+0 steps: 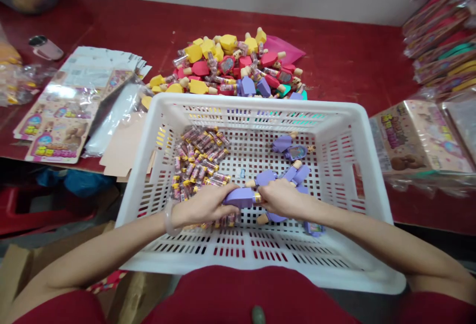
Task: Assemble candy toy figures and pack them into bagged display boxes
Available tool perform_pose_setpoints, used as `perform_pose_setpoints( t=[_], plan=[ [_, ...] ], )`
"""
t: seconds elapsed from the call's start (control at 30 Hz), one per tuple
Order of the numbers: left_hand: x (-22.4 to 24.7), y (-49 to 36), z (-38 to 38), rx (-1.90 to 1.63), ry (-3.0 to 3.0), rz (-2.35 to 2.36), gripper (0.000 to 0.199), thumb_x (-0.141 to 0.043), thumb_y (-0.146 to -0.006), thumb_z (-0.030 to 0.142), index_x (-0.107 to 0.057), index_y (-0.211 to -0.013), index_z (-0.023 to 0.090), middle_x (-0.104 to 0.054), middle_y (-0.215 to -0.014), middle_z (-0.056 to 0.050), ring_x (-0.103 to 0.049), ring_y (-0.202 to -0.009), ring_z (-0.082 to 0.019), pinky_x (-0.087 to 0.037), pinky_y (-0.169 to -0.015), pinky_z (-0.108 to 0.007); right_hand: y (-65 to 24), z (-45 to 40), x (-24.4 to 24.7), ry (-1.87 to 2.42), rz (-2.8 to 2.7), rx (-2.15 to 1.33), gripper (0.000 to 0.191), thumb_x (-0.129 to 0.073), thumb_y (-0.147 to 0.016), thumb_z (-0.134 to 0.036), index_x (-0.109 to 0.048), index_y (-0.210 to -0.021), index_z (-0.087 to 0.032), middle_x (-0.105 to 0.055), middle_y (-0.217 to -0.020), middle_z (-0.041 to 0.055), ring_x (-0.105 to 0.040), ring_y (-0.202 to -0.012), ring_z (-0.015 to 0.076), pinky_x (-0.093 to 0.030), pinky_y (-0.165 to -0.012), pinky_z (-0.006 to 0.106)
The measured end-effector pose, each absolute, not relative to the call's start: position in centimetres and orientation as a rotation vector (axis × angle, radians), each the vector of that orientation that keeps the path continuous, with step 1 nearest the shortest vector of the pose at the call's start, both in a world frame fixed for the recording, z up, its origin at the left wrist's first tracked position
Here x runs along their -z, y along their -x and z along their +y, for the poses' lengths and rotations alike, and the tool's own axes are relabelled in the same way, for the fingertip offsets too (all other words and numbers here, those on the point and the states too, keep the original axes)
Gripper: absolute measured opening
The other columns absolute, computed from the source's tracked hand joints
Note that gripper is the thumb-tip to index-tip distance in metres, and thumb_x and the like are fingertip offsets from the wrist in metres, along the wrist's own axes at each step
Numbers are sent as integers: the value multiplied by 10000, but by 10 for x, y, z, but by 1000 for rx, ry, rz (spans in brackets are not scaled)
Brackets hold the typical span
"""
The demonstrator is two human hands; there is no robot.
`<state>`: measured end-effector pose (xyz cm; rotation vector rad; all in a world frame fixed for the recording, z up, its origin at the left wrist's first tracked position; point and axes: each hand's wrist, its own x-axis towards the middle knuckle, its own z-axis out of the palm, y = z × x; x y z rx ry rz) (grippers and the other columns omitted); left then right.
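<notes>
My left hand is closed around a purple popsicle-shaped toy over the middle of a white perforated basket. My right hand is pinched on a small clear tube with a yellow end, which meets the toy's right end; most of that tube is hidden by the fingers. Left of the hands, a heap of small tubes with yellow ends lies on the basket floor. Several more purple popsicle-shaped toys with beige ends lie at the right, some partly under my right hand.
Behind the basket is a pile of yellow, red and purple popsicle-shaped toys on the red table. Printed cards and plastic sleeves lie left, near a pink cup. Packaged cards and stacked packs stand right.
</notes>
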<state>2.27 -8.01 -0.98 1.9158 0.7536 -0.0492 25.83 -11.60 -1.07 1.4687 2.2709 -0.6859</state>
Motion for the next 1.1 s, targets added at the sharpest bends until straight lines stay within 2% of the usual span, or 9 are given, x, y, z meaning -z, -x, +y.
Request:
perform_pose_setpoints(
  t=[0.07,0.13,0.27,0.4,0.5,0.67,0.77,0.93,1.1],
  plan=[
    [8,-23,-79,2,-2194,797,384,-568,-897,368,-579,-1231,181,-712,-1048,-108,-674,-912,-254,-507,-804,-368,-262,-109,5,-1519,2283,804,192,-670,-858,-350,-703,-883,-162,-690,-723,87,-647,-670,227,-366,-573,280],
    [-4,-24,-66,-73,-2332,914,349,-546,-908,350,-585,-1225,209,-714,-1059,-97,-678,-908,-253,-511,-791,-366,-275,-96,-8,-1685,2403,874,386,-713,-835,-402,-652,-1135,-168,-705,-830,84,-656,-740,239,-415,-600,291],
    [-56,-30,-4,-394,-2340,1347,476,-576,-901,466,-544,-1302,210,-704,-1049,-89,-667,-871,-253,-522,-803,-392,-319,-69,-39,-2405,2660,640,753,-661,-877,-441,-319,-1484,-153,-643,-1146,159,-651,-887,269,-495,-746,373],
    [-90,-56,54,-750,-2457,1468,658,-615,-880,482,-428,-1422,160,-600,-1308,-126,-546,-1180,-316,-424,-1040,-492,-361,-53,-43,-2838,2495,573,640,-621,-905,-421,-376,-1441,-171,-663,-1025,120,-641,-759,244,-500,-760,414],
    [-61,-96,47,-728,-2592,1342,648,-593,-901,436,-398,-1441,134,-533,-1390,-152,-458,-1277,-338,-358,-1098,-522,-376,-45,-30,-2861,2388,564,541,-639,-885,-364,-475,-1356,-154,-683,-922,92,-635,-730,234,-496,-756,401],
    [44,-155,-34,146,-2706,870,422,-604,-898,429,-631,-1114,67,-641,-1134,-193,-552,-1111,-326,-459,-957,-446,-377,-37,-21,-2714,2305,541,400,-594,-912,-331,-570,-1258,-133,-709,-885,95,-656,-807,260,-484,-750,368],
    [82,-164,-68,245,-2708,934,495,-674,-841,484,-614,-1059,43,-613,-1141,-234,-531,-1138,-350,-443,-965,-456,-375,-37,-20,-2584,2234,527,363,-576,-927,-329,-603,-1229,-129,-725,-916,109,-665,-868,279,-475,-748,353],
    [83,-135,-68,248,-2554,854,363,-627,-874,305,-511,-1157,109,-652,-1068,-159,-610,-1033,-292,-472,-910,-416,-364,-41,-9,-2322,2225,502,326,-547,-946,-347,-627,-1200,-159,-736,-977,103,-669,-899,263,-459,-726,312],
    [42,-71,-37,30,-2127,1203,551,-563,-892,394,-396,-1348,133,-678,-1110,-151,-679,-914,-255,-523,-806,-371,-310,-68,16,-1896,2374,513,252,-488,-970,-326,-669,-1065,-179,-726,-1028,103,-672,-903,243,-450,-715,285]
  ],
)
